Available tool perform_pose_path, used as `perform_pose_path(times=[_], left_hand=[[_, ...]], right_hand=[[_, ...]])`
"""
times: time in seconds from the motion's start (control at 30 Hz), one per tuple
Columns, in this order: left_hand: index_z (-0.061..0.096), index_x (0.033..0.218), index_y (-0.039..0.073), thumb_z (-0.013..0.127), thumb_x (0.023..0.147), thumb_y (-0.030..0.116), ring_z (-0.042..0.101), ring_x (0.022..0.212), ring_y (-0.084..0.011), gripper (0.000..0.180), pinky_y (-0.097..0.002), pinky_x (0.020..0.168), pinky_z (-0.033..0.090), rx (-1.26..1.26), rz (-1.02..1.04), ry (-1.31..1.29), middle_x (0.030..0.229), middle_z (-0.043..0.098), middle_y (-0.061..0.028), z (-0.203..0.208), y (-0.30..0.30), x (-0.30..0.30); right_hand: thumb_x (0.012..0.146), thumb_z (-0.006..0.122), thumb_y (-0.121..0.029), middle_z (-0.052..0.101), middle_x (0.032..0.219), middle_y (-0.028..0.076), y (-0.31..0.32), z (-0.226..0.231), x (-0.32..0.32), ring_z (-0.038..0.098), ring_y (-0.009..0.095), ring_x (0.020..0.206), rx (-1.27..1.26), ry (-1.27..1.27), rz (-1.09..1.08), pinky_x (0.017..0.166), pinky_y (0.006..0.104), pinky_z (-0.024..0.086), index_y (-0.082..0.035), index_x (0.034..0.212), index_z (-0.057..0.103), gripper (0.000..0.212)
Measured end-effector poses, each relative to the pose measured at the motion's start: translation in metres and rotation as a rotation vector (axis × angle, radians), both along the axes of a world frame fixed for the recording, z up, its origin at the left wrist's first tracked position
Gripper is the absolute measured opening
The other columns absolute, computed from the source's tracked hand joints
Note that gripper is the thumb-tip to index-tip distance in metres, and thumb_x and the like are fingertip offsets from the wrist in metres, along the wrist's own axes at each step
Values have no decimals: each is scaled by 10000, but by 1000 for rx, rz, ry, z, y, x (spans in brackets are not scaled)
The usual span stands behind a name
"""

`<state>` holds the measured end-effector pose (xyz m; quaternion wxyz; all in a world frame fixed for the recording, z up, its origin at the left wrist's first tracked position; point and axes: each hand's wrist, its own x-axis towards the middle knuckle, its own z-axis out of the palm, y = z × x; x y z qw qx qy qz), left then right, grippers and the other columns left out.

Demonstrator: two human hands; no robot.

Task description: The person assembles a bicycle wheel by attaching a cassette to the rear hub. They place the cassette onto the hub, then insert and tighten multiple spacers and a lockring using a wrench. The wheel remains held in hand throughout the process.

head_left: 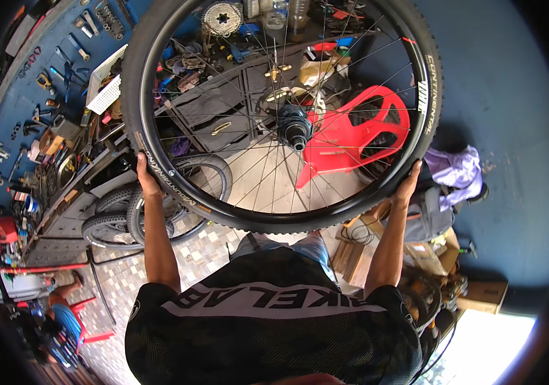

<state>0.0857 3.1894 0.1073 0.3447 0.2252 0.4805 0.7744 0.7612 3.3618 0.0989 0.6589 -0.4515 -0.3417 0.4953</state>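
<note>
Dark shirt [274, 343] foremost; left hand [149, 183] and right hand [407, 184] clasp the wheel [295, 131] at opposite sides, fingers half-curled round it, likely for balance.

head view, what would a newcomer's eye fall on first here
Probably the large bicycle wheel filling the upper middle, held up by the left hand and right hand at its lower sides. Next, the bright red plastic chair showing through the spokes, right of the hub. Then perhaps the lavender cloth against the blue wall at right.
</note>
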Motion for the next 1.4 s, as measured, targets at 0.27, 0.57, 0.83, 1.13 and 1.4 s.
perform_pose_path(times=[0.27,0.57,0.83,1.13,1.4], left_hand=[[667,1210,50,596,1012,591,705,782,-216,580,-351,712,589,39,186,-99,953,731,-90,-23,23,107],[640,1365,125,583,964,742,694,863,-173,738,-352,767,595,-474,497,-235,1016,710,-16,-64,-47,242],[512,1548,81,553,889,858,682,1075,-260,1021,-452,936,579,-798,745,-448,1320,671,-111,-141,-139,332],[586,1405,-134,615,735,956,657,1105,-357,1279,-497,956,527,-1030,831,-487,1281,671,-243,-192,-161,297],[582,1403,-150,601,717,977,666,1117,-342,1319,-468,943,541,-1164,701,-471,1294,668,-260,-203,-140,209]], right_hand=[[1050,522,-639,695,920,67,183,17,26,678,191,764,-41,-130,143,688,327,569,-53,1208,649,620],[955,697,-631,723,1074,89,289,-56,5,657,199,971,-168,-483,443,890,346,510,24,1204,727,702],[918,705,-677,725,1218,136,312,-107,-80,659,233,1104,-348,-820,854,976,372,494,22,1321,698,807],[847,621,-844,771,1061,203,310,-204,-141,723,338,1042,-351,-1078,874,918,440,526,-28,1178,772,893],[831,527,-914,709,1231,307,305,-244,-158,628,443,1271,-286,-1178,797,1103,501,438,4,1236,734,1024]])
